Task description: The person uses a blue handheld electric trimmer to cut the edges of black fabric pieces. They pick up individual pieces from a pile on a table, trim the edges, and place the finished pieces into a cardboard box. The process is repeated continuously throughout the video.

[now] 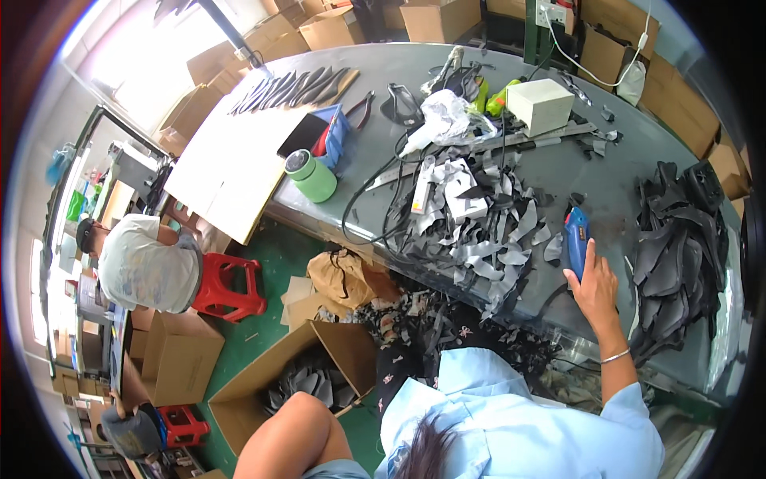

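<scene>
On the right side of the grey table, my right hand has its thumb and index finger on either side of the rear end of a blue handheld tool. The tool's dark head points away from me, and its exact kind is hard to tell. A bracelet circles my right wrist. To the right lies a tall heap of dark grey cut pieces. Left of the tool spreads a pile of grey and black scraps, with a white box among them. My bent left arm shows at the lower edge; its hand is out of sight.
A green jar, a blue bin and a pale block stand on the table. Dark curved pieces lie in a row at the back left. Below is a carton of scraps. A person sits on a red stool.
</scene>
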`<state>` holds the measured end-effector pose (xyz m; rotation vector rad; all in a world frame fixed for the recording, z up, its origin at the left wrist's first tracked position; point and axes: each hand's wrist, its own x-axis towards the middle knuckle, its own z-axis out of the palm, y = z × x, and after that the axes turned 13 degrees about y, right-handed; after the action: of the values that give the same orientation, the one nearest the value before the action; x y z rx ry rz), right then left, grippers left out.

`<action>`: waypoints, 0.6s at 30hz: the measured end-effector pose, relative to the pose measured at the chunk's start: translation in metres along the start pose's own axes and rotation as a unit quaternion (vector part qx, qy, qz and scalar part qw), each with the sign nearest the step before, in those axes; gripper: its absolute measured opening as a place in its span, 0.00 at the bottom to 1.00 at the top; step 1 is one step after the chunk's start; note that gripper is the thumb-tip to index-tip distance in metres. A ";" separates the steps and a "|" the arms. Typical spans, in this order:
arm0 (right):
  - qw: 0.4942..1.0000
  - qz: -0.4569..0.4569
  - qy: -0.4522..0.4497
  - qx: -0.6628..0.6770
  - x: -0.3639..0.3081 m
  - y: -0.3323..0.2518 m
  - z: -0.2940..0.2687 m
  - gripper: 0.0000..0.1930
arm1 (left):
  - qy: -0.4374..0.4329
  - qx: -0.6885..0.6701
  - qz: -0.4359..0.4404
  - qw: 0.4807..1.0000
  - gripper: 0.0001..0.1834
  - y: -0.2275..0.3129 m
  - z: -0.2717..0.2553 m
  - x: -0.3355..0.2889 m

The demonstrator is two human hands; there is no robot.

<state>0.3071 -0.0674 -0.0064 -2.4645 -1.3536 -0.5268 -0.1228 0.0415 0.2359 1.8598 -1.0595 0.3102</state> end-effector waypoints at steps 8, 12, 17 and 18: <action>0.999 0.035 -0.019 0.008 -0.004 -0.002 -0.006 0.42 | 0.203 -0.113 -0.009 0.973 0.14 -0.086 -0.060 -0.005; 0.999 0.030 -0.014 0.017 -0.003 0.000 -0.005 0.42 | 0.526 -0.017 -0.399 0.751 0.14 -0.164 -0.030 -0.053; 0.999 0.026 -0.023 0.034 0.001 -0.009 -0.008 0.41 | 0.372 -0.075 -0.692 0.614 0.13 -0.162 0.197 -0.312; 0.999 0.029 -0.026 0.025 0.000 -0.008 -0.007 0.42 | 0.095 0.229 -0.838 0.487 0.16 -0.162 0.255 -0.320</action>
<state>0.2986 -0.0660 0.0007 -2.4845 -1.2942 -0.4145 -0.2425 0.0335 -0.1877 2.3096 1.3922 -0.4495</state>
